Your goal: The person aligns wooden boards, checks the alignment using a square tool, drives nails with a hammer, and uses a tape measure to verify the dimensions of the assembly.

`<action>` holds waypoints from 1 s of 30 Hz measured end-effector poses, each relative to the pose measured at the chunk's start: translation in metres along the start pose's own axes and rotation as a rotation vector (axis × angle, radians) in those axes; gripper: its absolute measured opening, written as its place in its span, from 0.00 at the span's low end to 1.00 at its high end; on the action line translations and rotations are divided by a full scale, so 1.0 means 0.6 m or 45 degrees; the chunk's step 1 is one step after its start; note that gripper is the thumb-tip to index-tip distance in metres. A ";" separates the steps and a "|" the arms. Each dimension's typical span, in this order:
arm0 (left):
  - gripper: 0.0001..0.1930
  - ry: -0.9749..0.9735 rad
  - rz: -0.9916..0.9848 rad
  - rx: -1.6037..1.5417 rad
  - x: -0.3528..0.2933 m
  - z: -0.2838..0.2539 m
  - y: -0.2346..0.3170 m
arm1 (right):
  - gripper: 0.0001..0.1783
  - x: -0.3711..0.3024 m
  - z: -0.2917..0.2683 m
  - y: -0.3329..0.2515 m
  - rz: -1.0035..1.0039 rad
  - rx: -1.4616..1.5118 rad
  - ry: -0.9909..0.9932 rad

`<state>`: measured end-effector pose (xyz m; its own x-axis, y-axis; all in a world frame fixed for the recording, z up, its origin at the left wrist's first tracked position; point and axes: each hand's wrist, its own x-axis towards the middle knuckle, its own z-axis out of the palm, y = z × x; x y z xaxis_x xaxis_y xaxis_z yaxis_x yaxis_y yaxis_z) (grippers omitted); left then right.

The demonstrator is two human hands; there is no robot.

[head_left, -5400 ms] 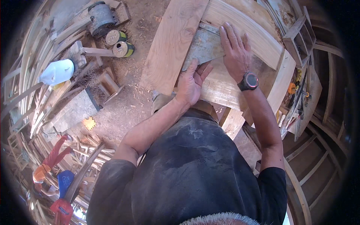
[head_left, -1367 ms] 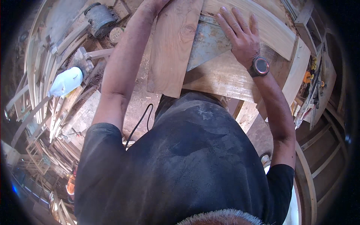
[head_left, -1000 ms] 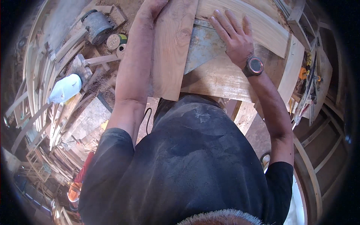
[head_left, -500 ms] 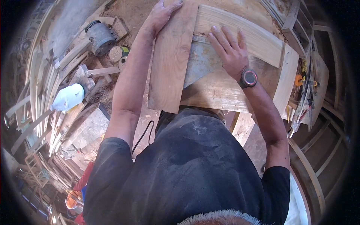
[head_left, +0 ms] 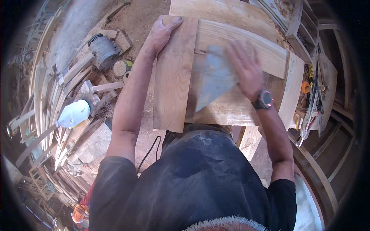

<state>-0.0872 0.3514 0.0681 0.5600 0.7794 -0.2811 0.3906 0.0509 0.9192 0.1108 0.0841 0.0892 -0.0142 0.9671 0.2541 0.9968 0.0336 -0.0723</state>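
Note:
My left hand (head_left: 162,35) grips the upper left edge of a flat wooden board (head_left: 173,77), its thumb lying over the top face. My right hand (head_left: 246,69), blurred by motion and wearing a watch on the wrist, has its fingers stretched out and apart. Beside it lies a flat blue-grey triangular piece (head_left: 216,79), also smeared; whether the hand touches it I cannot make out. Beyond that hand a pale, slightly curved plank (head_left: 243,42) lies across the work surface, and another pale plank (head_left: 291,88) runs down the right side.
On the left floor are a metal motor-like cylinder (head_left: 104,52), a can (head_left: 121,68), a whitish plastic jug (head_left: 74,113) and piled wood strips (head_left: 38,73). A wooden open box frame (head_left: 302,34) and orange-handled tools (head_left: 305,87) stand at right. An orange-capped person (head_left: 79,213) is at lower left.
The triangular piece has shifted right, away from the board's edge. My right hand has moved right and slightly nearer me. My left hand keeps its hold on the board; the whole view has shifted a little.

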 end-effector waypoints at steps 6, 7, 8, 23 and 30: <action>0.35 0.025 -0.048 0.010 -0.011 -0.014 0.007 | 0.33 -0.133 -0.061 0.206 0.815 0.290 0.665; 0.37 0.005 -0.017 0.005 -0.006 -0.006 0.007 | 0.35 -0.183 -0.069 0.267 0.772 0.400 0.755; 0.37 -0.008 -0.030 0.001 -0.002 -0.001 0.004 | 0.35 -0.218 -0.076 0.302 0.783 0.395 0.741; 0.31 -0.022 0.033 -0.095 -0.004 -0.009 -0.018 | 0.25 -0.245 -0.055 0.327 0.932 -0.329 -0.195; 0.24 -0.013 0.105 0.131 -0.008 -0.007 0.007 | 0.27 -0.246 -0.058 0.327 0.931 -0.231 -0.085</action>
<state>-0.0915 0.3507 0.0746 0.6005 0.7718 -0.2090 0.4157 -0.0781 0.9061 0.3111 -0.0610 0.0713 0.6565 0.7406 0.1431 0.7514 -0.6587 -0.0385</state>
